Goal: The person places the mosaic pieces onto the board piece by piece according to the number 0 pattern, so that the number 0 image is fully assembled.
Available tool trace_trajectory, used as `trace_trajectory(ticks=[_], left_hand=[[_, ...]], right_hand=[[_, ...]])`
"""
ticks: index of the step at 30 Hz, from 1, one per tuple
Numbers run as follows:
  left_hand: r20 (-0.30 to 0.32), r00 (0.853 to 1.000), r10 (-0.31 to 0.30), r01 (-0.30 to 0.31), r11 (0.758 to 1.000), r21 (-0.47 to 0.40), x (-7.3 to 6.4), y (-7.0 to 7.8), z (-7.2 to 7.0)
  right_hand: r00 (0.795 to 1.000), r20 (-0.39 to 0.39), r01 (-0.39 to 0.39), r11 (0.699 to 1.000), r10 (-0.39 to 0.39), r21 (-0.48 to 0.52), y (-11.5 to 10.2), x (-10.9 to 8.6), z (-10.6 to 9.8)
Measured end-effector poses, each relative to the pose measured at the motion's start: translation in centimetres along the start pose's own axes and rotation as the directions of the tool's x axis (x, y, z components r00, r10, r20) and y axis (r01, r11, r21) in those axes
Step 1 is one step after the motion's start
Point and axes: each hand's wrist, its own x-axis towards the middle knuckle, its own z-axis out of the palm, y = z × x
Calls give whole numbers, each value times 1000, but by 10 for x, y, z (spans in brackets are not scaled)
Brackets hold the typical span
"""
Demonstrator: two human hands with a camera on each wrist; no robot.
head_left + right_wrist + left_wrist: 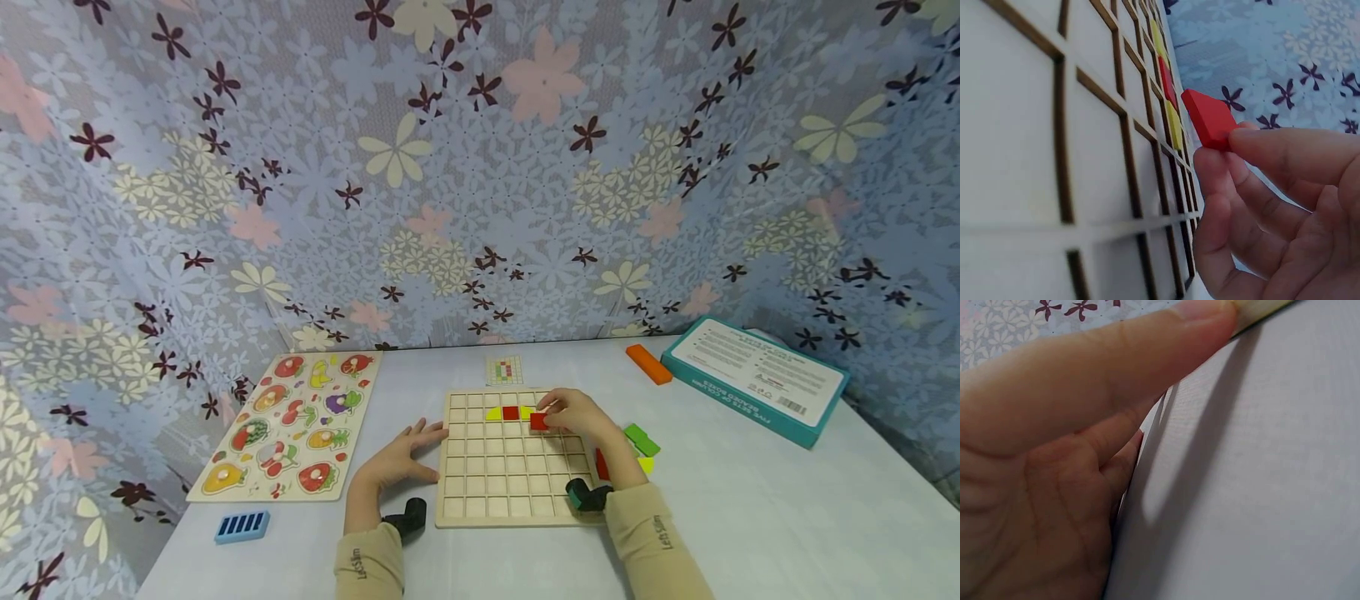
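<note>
My right hand [576, 415] pinches a red square tile [1210, 120] between thumb and fingertips, tilted just over the upper part of a wooden grid board [517, 523]. In the board's second row lie a yellow tile [493, 414], a red square tile [510, 412] and another yellow piece [1174, 125], side by side. The left hand [396, 460] is spread at the board's left side, index fingertip and thumb tip right at its edge. Its thumb [1104, 375] is straight in the left wrist view, with nothing held in the palm.
Right of the board lie green tiles [642, 440], a yellow tile [647, 465] and a red piece [602, 465]. Behind it is a small pattern card [504, 370]. A fruit puzzle [281, 425], blue slotted block [242, 527], orange block [648, 364] and teal box [753, 383] surround the workspace.
</note>
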Motion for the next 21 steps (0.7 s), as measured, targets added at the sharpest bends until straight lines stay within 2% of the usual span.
trace_trajectory(ticks=[7, 21], left_hand=[[5, 1000, -8, 8, 1000, 3, 0, -1, 0], [13, 1000, 6, -7, 1000, 25, 1, -1, -2]], right_hand=[[999, -30, 21, 995, -24, -99, -2, 1, 10], [997, -69, 31, 983, -44, -182, -1, 5, 16]])
